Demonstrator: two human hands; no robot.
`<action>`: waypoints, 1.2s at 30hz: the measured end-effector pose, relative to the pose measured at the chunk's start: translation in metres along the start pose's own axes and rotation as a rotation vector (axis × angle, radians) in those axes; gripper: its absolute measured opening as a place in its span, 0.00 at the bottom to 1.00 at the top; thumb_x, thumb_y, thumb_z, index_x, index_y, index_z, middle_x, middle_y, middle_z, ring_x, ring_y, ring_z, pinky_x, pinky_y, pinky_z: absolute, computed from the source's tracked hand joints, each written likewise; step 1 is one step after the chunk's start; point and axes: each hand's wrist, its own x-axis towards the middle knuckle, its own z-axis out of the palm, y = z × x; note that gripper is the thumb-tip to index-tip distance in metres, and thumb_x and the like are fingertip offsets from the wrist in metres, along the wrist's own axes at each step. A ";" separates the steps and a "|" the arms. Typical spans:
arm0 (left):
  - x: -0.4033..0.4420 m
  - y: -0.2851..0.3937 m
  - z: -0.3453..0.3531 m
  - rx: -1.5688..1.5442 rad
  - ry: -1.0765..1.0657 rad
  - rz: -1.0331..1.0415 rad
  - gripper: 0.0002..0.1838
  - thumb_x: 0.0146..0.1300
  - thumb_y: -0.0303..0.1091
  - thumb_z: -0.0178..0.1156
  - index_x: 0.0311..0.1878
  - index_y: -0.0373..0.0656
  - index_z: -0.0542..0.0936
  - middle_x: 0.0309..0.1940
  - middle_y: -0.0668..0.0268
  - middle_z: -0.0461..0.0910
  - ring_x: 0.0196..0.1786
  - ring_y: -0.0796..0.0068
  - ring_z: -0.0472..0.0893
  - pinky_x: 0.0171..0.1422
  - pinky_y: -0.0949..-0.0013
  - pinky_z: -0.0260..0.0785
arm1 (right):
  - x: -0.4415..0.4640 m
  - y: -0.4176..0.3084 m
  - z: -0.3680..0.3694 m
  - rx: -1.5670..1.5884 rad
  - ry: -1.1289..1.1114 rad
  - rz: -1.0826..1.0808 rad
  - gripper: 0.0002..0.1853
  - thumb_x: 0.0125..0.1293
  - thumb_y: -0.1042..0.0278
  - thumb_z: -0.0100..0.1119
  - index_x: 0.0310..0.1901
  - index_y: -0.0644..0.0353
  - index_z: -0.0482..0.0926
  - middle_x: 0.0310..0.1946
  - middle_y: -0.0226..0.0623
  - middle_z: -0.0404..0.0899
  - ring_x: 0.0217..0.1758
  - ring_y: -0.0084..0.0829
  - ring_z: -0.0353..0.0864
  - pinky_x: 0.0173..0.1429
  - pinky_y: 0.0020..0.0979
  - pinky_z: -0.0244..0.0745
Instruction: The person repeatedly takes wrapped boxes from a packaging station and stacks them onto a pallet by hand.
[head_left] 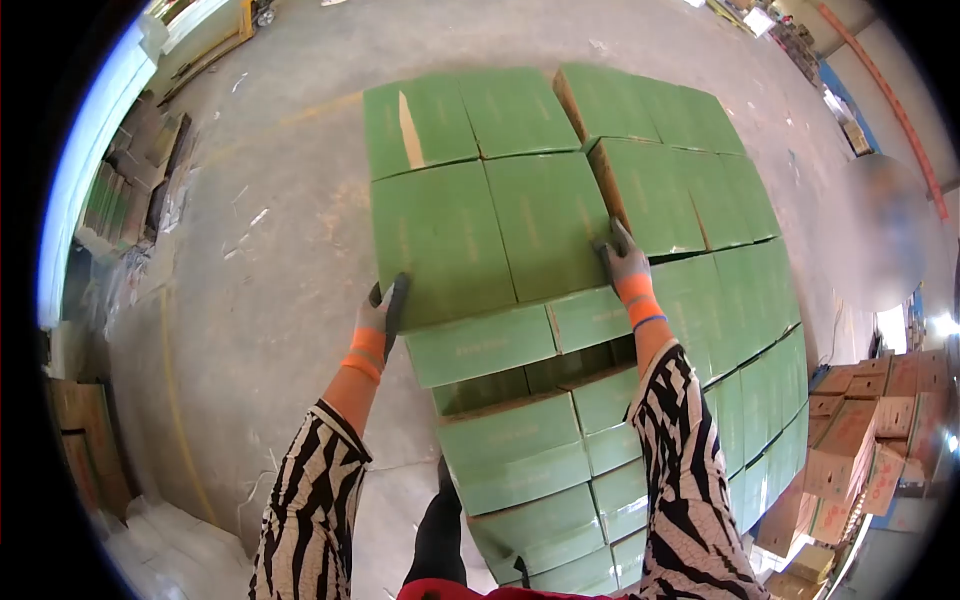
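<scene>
A stack of green cardboard boxes stands before me. My left hand (pixel 389 308), in a grey glove with an orange cuff, grips the left side of a green cardboard box (pixel 440 243) in the top layer. At the right side of the neighbouring green box (pixel 548 225), my right hand (pixel 625 262) is curled against its edge, its fingertips in the gap beside another row (pixel 655 200). Those two boxes sit side by side, and their front edges overhang a dark gap above the lower box (pixel 515 440). Part of each hand's grip is hidden.
A far left box (pixel 415 120) has a pale torn strip. Brown cartons (pixel 845 455) are piled at the lower right, with a blurred area (pixel 880 230) above them. Concrete floor (pixel 270 200) surrounds the stack. White plastic sheeting (pixel 180 545) lies lower left.
</scene>
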 end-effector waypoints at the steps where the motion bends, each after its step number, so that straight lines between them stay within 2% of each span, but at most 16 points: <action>1: 0.005 -0.002 0.000 -0.009 0.001 -0.010 0.28 0.62 0.44 0.63 0.59 0.35 0.71 0.51 0.64 0.77 0.50 0.74 0.76 0.56 0.73 0.68 | -0.002 -0.035 -0.006 -0.285 -0.025 0.121 0.30 0.60 0.60 0.59 0.65 0.53 0.65 0.60 0.43 0.71 0.61 0.48 0.70 0.64 0.40 0.67; 4: 0.028 -0.017 -0.007 0.008 0.067 0.006 0.29 0.64 0.39 0.60 0.63 0.33 0.67 0.55 0.59 0.74 0.54 0.72 0.74 0.58 0.70 0.66 | 0.003 -0.039 0.004 -0.577 0.219 -0.218 0.27 0.59 0.59 0.60 0.61 0.54 0.70 0.59 0.43 0.71 0.60 0.47 0.70 0.63 0.41 0.67; 6: 0.037 -0.031 -0.018 0.091 0.189 0.053 0.29 0.65 0.37 0.58 0.65 0.34 0.64 0.59 0.57 0.71 0.58 0.69 0.72 0.61 0.70 0.65 | -0.027 -0.063 -0.002 -0.454 0.260 -0.167 0.26 0.58 0.58 0.61 0.58 0.53 0.71 0.60 0.44 0.69 0.61 0.46 0.69 0.64 0.39 0.66; 8: 0.007 -0.040 -0.021 0.192 0.220 0.366 0.28 0.67 0.33 0.54 0.68 0.36 0.60 0.64 0.56 0.66 0.64 0.67 0.67 0.66 0.70 0.61 | -0.086 -0.050 -0.009 -0.299 0.258 -0.323 0.28 0.57 0.58 0.63 0.60 0.53 0.70 0.60 0.45 0.68 0.62 0.45 0.69 0.65 0.39 0.65; 10: -0.053 -0.032 -0.006 0.268 0.140 0.576 0.27 0.67 0.30 0.51 0.68 0.35 0.60 0.66 0.57 0.64 0.67 0.68 0.63 0.69 0.69 0.58 | -0.174 -0.051 -0.030 -0.317 0.257 -0.330 0.27 0.55 0.62 0.65 0.58 0.55 0.72 0.60 0.45 0.69 0.62 0.47 0.68 0.65 0.41 0.65; 12: -0.150 -0.019 0.031 0.318 0.014 0.555 0.25 0.68 0.28 0.50 0.67 0.34 0.61 0.66 0.58 0.64 0.67 0.68 0.63 0.69 0.68 0.58 | -0.268 -0.034 -0.064 -0.298 0.256 -0.276 0.32 0.55 0.59 0.65 0.62 0.53 0.68 0.61 0.45 0.67 0.63 0.46 0.66 0.65 0.43 0.63; 16: -0.309 -0.095 0.064 0.280 -0.449 0.351 0.21 0.67 0.27 0.50 0.63 0.32 0.66 0.63 0.57 0.68 0.65 0.68 0.66 0.68 0.67 0.59 | -0.470 0.026 -0.168 -0.391 0.345 0.113 0.35 0.54 0.57 0.66 0.63 0.56 0.66 0.62 0.47 0.66 0.65 0.49 0.62 0.67 0.43 0.59; 20: -0.470 -0.177 0.101 0.671 -1.046 0.097 0.21 0.65 0.24 0.49 0.61 0.32 0.68 0.59 0.57 0.72 0.61 0.67 0.72 0.67 0.68 0.61 | -0.705 0.122 -0.290 -0.646 0.580 0.501 0.42 0.52 0.52 0.68 0.65 0.62 0.62 0.63 0.48 0.64 0.67 0.50 0.60 0.70 0.46 0.53; 23: -0.593 -0.237 0.151 0.740 -1.418 -0.050 0.22 0.63 0.20 0.47 0.62 0.31 0.67 0.58 0.57 0.73 0.61 0.68 0.72 0.66 0.68 0.62 | -0.897 0.188 -0.378 -0.795 0.815 0.827 0.46 0.49 0.50 0.69 0.67 0.62 0.59 0.65 0.48 0.61 0.70 0.49 0.56 0.71 0.47 0.49; 26: -0.720 -0.291 0.207 0.693 -1.460 -0.249 0.20 0.68 0.26 0.50 0.62 0.32 0.68 0.53 0.57 0.76 0.57 0.67 0.75 0.64 0.70 0.65 | -1.070 0.228 -0.448 -0.877 0.955 1.131 0.50 0.46 0.48 0.71 0.67 0.61 0.58 0.66 0.48 0.59 0.71 0.49 0.53 0.72 0.48 0.48; 27: -0.750 -0.320 0.219 0.567 -1.410 -0.382 0.19 0.68 0.27 0.52 0.60 0.32 0.69 0.51 0.58 0.77 0.54 0.68 0.77 0.63 0.69 0.66 | -1.115 0.233 -0.469 -0.916 0.949 1.235 0.52 0.44 0.45 0.70 0.68 0.61 0.56 0.67 0.48 0.58 0.72 0.50 0.52 0.73 0.48 0.46; 30: -0.835 -0.370 0.275 0.735 -1.578 -0.313 0.18 0.68 0.29 0.53 0.59 0.33 0.71 0.52 0.59 0.77 0.54 0.69 0.77 0.64 0.68 0.66 | -1.229 0.258 -0.513 -0.877 0.961 1.542 0.54 0.44 0.40 0.68 0.69 0.59 0.55 0.69 0.46 0.54 0.73 0.50 0.48 0.73 0.52 0.41; 31: -0.857 -0.384 0.296 0.924 -1.731 -0.164 0.20 0.66 0.25 0.46 0.61 0.32 0.69 0.57 0.58 0.74 0.61 0.66 0.72 0.68 0.67 0.61 | -1.251 0.260 -0.529 -0.813 0.909 1.653 0.54 0.44 0.41 0.68 0.70 0.55 0.53 0.70 0.46 0.53 0.74 0.51 0.46 0.73 0.55 0.39; 32: -0.876 -0.397 0.316 1.048 -1.766 -0.093 0.20 0.67 0.26 0.46 0.62 0.32 0.68 0.59 0.58 0.73 0.62 0.66 0.71 0.69 0.67 0.60 | -1.270 0.256 -0.540 -0.675 0.726 1.785 0.54 0.43 0.41 0.69 0.71 0.50 0.52 0.71 0.47 0.51 0.74 0.55 0.44 0.74 0.55 0.36; 34: -0.917 -0.421 0.360 1.305 -1.824 0.044 0.21 0.69 0.29 0.47 0.63 0.34 0.67 0.62 0.57 0.70 0.64 0.67 0.69 0.70 0.67 0.57 | -1.272 0.262 -0.525 -0.442 0.858 1.718 0.53 0.42 0.41 0.69 0.70 0.46 0.54 0.71 0.52 0.50 0.73 0.60 0.42 0.74 0.56 0.38; 36: -0.936 -0.502 0.382 0.675 -1.826 -0.484 0.25 0.71 0.34 0.47 0.68 0.36 0.60 0.66 0.55 0.63 0.67 0.67 0.65 0.71 0.70 0.54 | -1.280 0.248 -0.505 -0.492 0.873 1.480 0.51 0.41 0.45 0.70 0.69 0.44 0.57 0.70 0.57 0.49 0.72 0.64 0.42 0.73 0.56 0.43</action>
